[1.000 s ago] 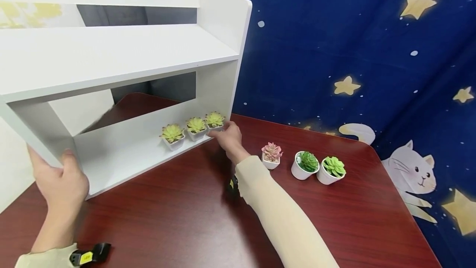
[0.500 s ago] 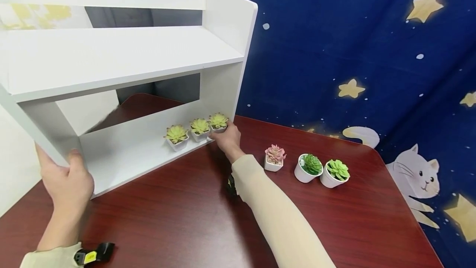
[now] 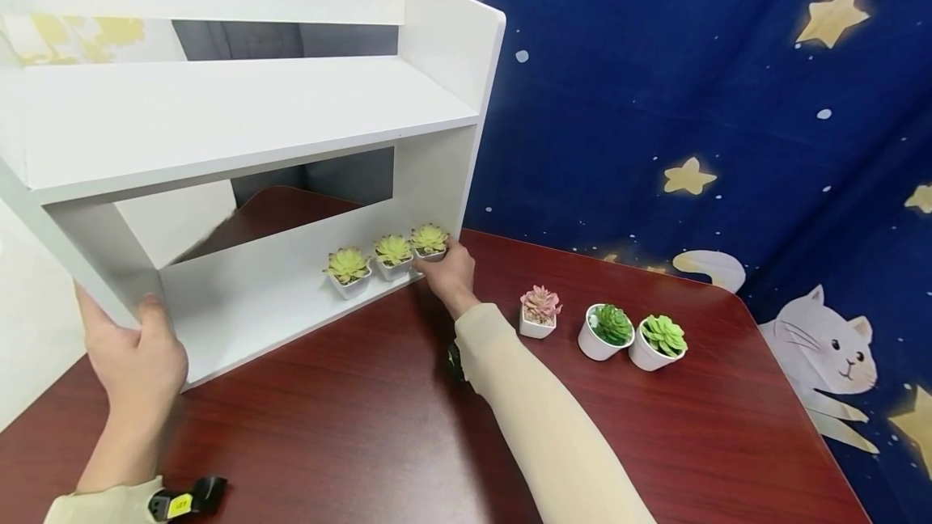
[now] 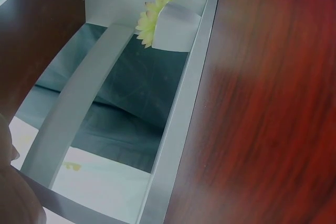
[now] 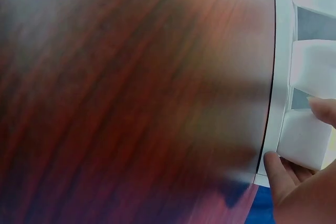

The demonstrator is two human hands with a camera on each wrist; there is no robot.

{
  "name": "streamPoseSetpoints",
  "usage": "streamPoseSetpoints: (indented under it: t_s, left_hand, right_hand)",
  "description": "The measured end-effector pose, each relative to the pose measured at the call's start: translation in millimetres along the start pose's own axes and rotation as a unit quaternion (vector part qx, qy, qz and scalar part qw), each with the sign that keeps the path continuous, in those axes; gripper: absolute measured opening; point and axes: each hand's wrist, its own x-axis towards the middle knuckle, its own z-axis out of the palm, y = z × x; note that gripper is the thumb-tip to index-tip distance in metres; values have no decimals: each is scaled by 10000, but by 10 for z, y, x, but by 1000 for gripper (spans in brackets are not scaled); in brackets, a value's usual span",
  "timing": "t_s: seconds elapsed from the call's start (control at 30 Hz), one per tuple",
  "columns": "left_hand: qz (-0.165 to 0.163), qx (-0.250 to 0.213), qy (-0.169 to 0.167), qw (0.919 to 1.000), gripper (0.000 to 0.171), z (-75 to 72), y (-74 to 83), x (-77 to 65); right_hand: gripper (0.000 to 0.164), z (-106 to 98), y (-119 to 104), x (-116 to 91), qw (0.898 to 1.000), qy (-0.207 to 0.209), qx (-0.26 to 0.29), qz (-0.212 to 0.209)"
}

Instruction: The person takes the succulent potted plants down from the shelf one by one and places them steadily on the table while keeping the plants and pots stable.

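Observation:
A white two-tier shelf stands on a dark red wooden table. My left hand grips its left side panel, thumb on the inner face. Three yellow-green succulents in white square pots line the lower board: a left one, a middle one and a right one. My right hand holds the right pot at the board's front corner. In the right wrist view, the thumb lies against this pot, and one fingertip touches the shelf's edge. Some right fingers are hidden behind the pot.
To the right on the table stand a pink succulent, a dark green one and a light green one, all in white pots. A blue curtain with stars hangs behind the table.
The whole head view has shifted slightly, so everything appears a little further right and down. Both hands keep their places on the shelf and the right pot.

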Motion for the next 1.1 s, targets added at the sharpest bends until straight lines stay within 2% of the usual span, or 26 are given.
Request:
streamPoseSetpoints:
  t_s: [0.3,0.43,0.6,0.83,1.1]
  left_hand:
    - [-60,-22,-24,10000,64,6,1,-11]
    - [-146,-6,-7,9999,64,5,-7,-8]
    - [-69,-24,5,10000,63,3,-23,-2]
    - [-22,7,5,10000,65,27,-47,-5]
    - [-117,35,62,9999,64,9,-50,12]
  right_hand:
    - [66,-28,23,-3,9999,-6,139,-18]
    - [64,-57,54,3,9995,0,251,-164]
    - [64,-106,109,-3,9989,35,350,-308]
    - [64,-270,160,-131,9973,-137,706,-122]
    - [63,-467,104,-321,9959,-304,724,-442]
